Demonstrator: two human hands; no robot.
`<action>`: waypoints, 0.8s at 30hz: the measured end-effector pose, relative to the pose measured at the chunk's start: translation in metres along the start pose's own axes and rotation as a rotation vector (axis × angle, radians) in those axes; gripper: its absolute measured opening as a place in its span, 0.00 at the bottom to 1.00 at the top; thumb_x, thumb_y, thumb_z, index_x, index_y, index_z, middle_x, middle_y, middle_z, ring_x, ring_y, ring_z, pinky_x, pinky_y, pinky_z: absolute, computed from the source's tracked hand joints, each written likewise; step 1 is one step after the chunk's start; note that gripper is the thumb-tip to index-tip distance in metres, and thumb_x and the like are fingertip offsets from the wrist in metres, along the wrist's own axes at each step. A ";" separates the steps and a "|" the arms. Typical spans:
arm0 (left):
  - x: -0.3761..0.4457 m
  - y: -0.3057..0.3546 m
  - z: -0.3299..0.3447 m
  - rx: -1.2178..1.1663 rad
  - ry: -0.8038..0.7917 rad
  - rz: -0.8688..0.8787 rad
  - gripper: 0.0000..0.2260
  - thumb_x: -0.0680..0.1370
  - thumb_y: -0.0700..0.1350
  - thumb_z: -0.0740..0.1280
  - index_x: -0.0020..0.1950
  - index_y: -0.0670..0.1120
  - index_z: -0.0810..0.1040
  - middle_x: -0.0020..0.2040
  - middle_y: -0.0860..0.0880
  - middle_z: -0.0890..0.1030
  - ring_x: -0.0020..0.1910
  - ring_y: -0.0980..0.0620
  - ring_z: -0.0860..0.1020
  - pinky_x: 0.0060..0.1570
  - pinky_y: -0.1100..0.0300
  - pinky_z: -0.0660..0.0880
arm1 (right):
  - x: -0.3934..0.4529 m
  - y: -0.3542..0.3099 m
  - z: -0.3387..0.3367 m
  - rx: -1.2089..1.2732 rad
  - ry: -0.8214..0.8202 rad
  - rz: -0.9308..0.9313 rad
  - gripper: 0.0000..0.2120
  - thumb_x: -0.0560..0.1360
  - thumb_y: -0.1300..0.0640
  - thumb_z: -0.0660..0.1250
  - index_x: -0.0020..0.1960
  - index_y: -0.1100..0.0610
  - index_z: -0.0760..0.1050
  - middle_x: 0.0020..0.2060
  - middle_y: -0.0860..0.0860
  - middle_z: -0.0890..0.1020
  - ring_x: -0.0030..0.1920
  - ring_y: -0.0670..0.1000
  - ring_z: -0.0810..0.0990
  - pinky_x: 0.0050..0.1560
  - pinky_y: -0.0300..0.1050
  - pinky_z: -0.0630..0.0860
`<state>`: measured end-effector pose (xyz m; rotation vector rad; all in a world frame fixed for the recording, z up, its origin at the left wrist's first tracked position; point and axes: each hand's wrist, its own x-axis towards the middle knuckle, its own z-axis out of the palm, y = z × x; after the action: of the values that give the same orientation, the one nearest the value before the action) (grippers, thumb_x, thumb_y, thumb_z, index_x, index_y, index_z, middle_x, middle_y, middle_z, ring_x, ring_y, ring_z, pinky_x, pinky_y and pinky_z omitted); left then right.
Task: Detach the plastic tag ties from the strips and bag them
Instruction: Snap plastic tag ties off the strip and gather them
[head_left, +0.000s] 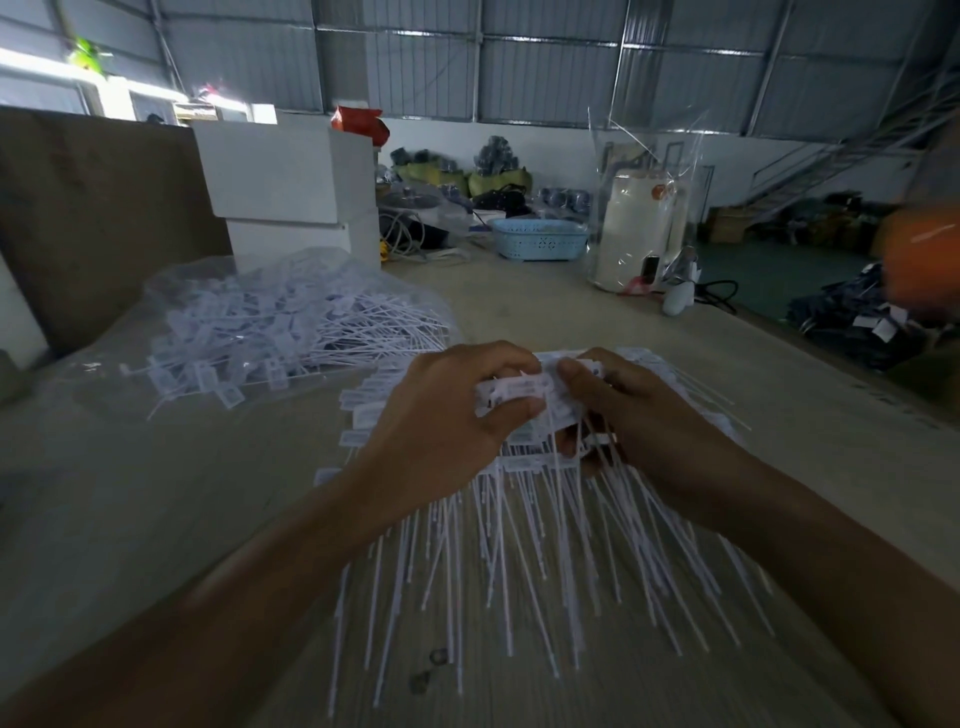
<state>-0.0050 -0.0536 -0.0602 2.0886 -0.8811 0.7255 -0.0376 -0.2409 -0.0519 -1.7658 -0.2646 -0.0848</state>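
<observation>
A strip of white plastic tag ties (514, 391) is held above the table between both hands. My left hand (447, 415) grips its left end, thumb on the tag heads. My right hand (628, 410) pinches its right end, fingers curled round the ties. Under the hands lies a stack of further strips (519, 545), their thin tails fanning toward me. A clear plastic bag (171, 291) with several loose ties in it lies on the table at the left, apart from both hands.
The wooden table (156, 519) runs to the back. White boxes (291, 176) stand behind the bag, a brown board (93, 218) at far left. A blue basket (537, 238) and a bagged white appliance (636, 228) stand at the back. An orange blurred shape (919, 260) shows at the right edge.
</observation>
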 end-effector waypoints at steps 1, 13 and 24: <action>-0.001 0.000 0.000 -0.011 -0.003 -0.013 0.09 0.73 0.51 0.75 0.52 0.53 0.81 0.44 0.58 0.83 0.44 0.60 0.80 0.46 0.61 0.75 | 0.000 0.001 0.001 0.047 -0.013 0.028 0.14 0.81 0.45 0.60 0.52 0.53 0.80 0.39 0.57 0.84 0.36 0.52 0.82 0.33 0.45 0.80; -0.001 0.003 0.000 -0.102 -0.011 0.045 0.06 0.75 0.47 0.75 0.47 0.48 0.80 0.41 0.56 0.81 0.40 0.56 0.80 0.40 0.52 0.75 | 0.000 0.006 0.000 0.249 -0.140 0.020 0.10 0.79 0.55 0.67 0.57 0.59 0.75 0.30 0.50 0.75 0.24 0.46 0.63 0.23 0.38 0.64; 0.002 -0.010 -0.001 0.091 0.039 0.086 0.10 0.79 0.47 0.68 0.59 0.49 0.81 0.52 0.53 0.83 0.48 0.56 0.79 0.48 0.57 0.77 | 0.005 0.003 -0.013 0.367 0.005 -0.049 0.04 0.79 0.58 0.66 0.49 0.57 0.72 0.30 0.53 0.69 0.24 0.46 0.61 0.22 0.36 0.62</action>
<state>0.0040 -0.0488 -0.0622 2.1188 -0.9366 0.8632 -0.0309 -0.2535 -0.0514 -1.3946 -0.2993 -0.0705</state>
